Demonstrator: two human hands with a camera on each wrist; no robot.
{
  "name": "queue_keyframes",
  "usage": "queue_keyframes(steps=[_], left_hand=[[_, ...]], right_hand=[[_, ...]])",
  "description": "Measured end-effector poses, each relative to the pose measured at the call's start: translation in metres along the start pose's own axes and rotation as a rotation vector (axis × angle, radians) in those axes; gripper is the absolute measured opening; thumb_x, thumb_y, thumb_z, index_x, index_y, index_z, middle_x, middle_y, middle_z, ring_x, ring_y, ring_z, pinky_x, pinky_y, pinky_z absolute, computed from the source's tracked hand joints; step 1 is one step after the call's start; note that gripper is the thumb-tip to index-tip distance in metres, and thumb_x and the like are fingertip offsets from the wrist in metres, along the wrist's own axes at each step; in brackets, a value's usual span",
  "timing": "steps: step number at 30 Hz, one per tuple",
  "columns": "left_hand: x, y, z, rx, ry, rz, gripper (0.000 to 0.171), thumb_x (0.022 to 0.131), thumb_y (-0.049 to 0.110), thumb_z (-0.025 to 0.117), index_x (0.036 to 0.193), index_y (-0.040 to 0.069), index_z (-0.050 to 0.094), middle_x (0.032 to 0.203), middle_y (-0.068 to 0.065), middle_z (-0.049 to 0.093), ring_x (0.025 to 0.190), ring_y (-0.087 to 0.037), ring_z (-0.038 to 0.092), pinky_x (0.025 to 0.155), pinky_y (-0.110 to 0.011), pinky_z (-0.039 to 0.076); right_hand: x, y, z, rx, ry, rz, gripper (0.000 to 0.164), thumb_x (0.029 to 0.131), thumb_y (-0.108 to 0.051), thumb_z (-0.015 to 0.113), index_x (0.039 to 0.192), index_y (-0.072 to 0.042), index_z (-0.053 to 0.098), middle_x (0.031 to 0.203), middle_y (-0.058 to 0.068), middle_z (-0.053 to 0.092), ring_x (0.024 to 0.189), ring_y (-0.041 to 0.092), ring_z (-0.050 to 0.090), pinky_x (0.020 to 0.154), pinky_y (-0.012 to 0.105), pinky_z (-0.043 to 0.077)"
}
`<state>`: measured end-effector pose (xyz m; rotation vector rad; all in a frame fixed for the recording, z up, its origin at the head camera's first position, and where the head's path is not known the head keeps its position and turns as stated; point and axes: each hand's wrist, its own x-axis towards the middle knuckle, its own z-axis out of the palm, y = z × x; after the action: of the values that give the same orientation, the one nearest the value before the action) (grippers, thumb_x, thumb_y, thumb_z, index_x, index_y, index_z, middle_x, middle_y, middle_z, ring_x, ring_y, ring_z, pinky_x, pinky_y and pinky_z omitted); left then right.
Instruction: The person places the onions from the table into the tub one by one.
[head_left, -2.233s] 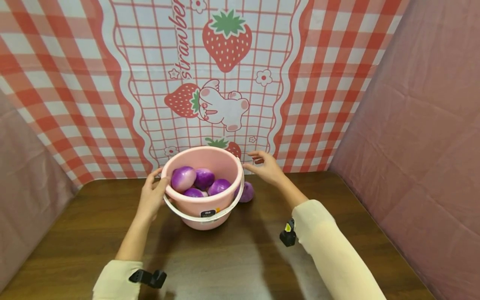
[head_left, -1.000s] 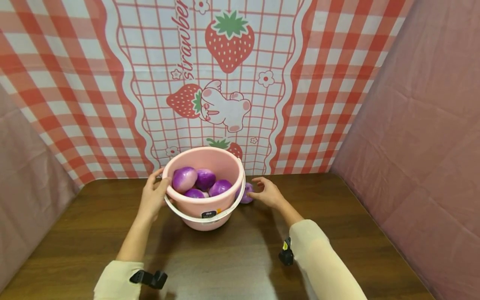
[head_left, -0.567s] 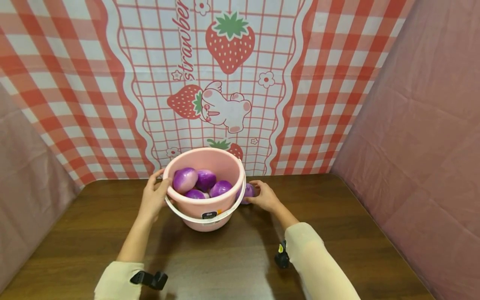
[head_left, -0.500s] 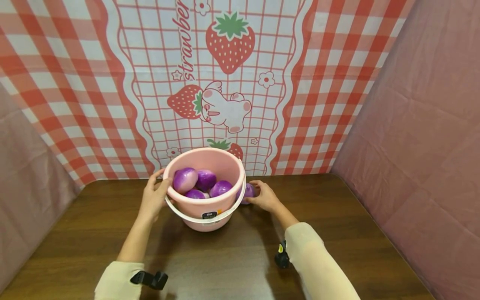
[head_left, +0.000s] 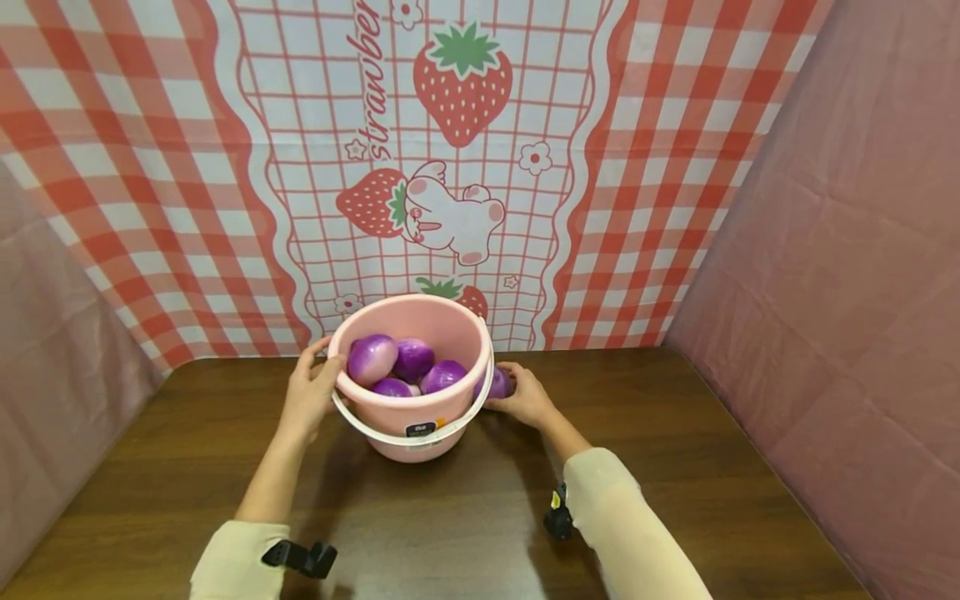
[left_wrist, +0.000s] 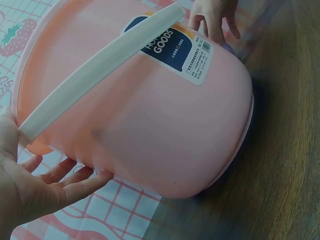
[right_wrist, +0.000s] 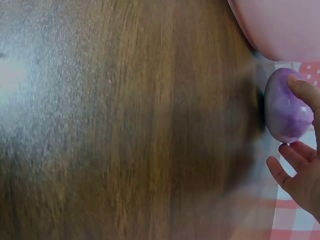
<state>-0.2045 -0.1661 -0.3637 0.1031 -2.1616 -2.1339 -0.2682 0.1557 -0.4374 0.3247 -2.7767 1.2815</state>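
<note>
A pink bucket (head_left: 397, 412) stands on the table, its white handle (head_left: 477, 408) hanging down in front. Several purple onions (head_left: 372, 359) lie inside. My left hand (head_left: 303, 400) holds the bucket's left rim; in the left wrist view its fingers (left_wrist: 82, 187) lie along the outer wall. To the right of the bucket, my right hand (head_left: 527, 400) grips another purple onion (head_left: 500, 384) low by the table. In the right wrist view the thumb rests on this onion (right_wrist: 282, 107) and fingertips touch its other end. The bucket partly hides it in the head view.
The brown wooden table (head_left: 420, 521) extends on both sides and in front. A red-and-white strawberry-print cloth (head_left: 457, 200) hangs close behind the bucket, with pink cloths (head_left: 810, 250) at either side. Black wrist cameras (head_left: 303, 558) sit on both sleeves.
My right hand has come down from beside the bucket's rim to the onion on the right and closed around it. The left hand and the bucket have hardly moved.
</note>
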Motion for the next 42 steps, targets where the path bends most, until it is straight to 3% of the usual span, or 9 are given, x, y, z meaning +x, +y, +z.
queue_keyframes(steps=[10,14,18,26,42], left_hand=[[0.0,0.0,0.0,-0.004,-0.002,0.002,0.053,0.095,0.025,0.046,0.145,0.014,0.03,0.131,-0.031,0.045,0.067,0.001,0.06,0.061,-0.022,0.06],[0.0,0.0,0.0,-0.006,-0.001,0.001,0.053,0.096,0.025,0.046,0.145,0.014,0.03,0.131,-0.032,0.045,0.067,0.001,0.061,0.061,-0.022,0.06],[0.0,0.0,0.001,-0.009,0.0,0.002,0.052,0.096,0.024,0.046,0.145,0.014,0.03,0.131,-0.032,0.045,0.067,0.001,0.061,0.061,-0.023,0.06],[0.0,0.0,0.001,-0.008,0.003,0.003,0.052,0.096,0.024,0.046,0.145,0.014,0.031,0.13,-0.032,0.045,0.067,0.0,0.061,0.06,-0.023,0.06],[0.0,-0.001,0.001,-0.005,0.003,0.001,0.052,0.096,0.025,0.046,0.145,0.014,0.03,0.13,-0.032,0.045,0.066,0.0,0.06,0.06,-0.022,0.06]], right_hand=[[0.002,0.005,0.006,0.006,0.034,-0.003,0.071,0.067,-0.014,0.083,0.129,-0.001,0.05,0.12,0.024,0.054,0.111,0.037,0.055,0.099,0.048,0.047],[0.002,0.008,0.007,0.016,0.059,-0.047,0.071,0.065,-0.019,0.084,0.126,0.0,0.051,0.116,0.025,0.055,0.109,0.039,0.054,0.097,0.05,0.046],[0.002,0.011,0.008,0.001,0.088,-0.096,0.071,0.065,-0.027,0.084,0.123,-0.002,0.053,0.112,0.023,0.057,0.104,0.036,0.055,0.092,0.045,0.049],[0.001,0.009,0.007,-0.027,0.086,0.007,0.07,0.066,-0.02,0.083,0.126,-0.003,0.051,0.116,0.021,0.056,0.109,0.034,0.053,0.097,0.049,0.047],[-0.001,0.006,-0.023,-0.039,0.105,0.054,0.074,0.069,-0.02,0.081,0.132,-0.003,0.046,0.121,0.023,0.053,0.113,0.036,0.052,0.099,0.048,0.047]])
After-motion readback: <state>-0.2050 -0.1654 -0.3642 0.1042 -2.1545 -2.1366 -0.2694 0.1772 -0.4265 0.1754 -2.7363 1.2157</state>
